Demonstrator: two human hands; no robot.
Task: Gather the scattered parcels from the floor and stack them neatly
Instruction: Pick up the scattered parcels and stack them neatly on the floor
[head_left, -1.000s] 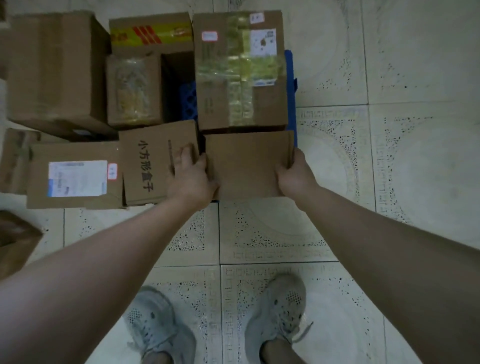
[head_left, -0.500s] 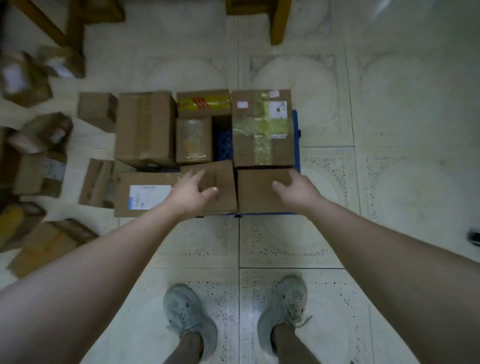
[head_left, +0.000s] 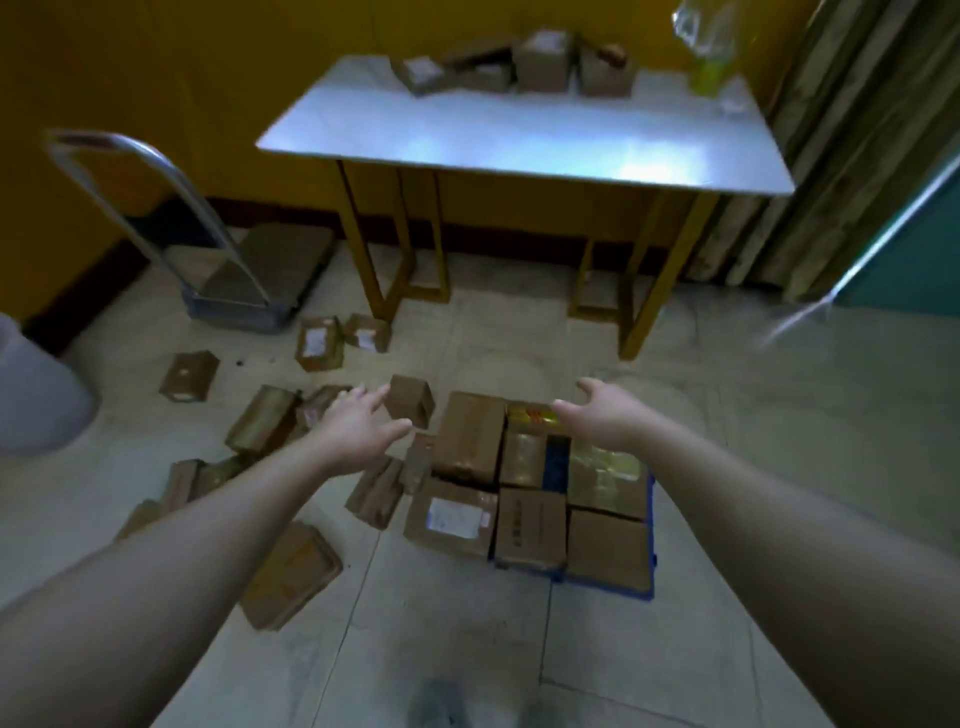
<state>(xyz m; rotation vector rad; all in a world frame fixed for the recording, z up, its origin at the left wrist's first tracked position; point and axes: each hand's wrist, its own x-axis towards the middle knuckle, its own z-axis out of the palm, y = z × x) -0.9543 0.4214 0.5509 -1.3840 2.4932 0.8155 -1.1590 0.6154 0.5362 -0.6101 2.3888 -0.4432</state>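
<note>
Matt cardboard parcels (head_left: 530, 527); glossy tape on one (head_left: 605, 480); shiny tabletop (head_left: 519, 137).

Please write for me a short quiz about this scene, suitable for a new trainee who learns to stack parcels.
1. True or false: the left hand grips a parcel.
2. The stacked cardboard boxes sit on: A) a blue crate; B) a red blanket; C) a wooden chair.
3. On which side of the stack do the loose parcels lie, the person's left or right?
Key: 1 false, it is open and holds nothing; 2 A; 3 left.
</note>
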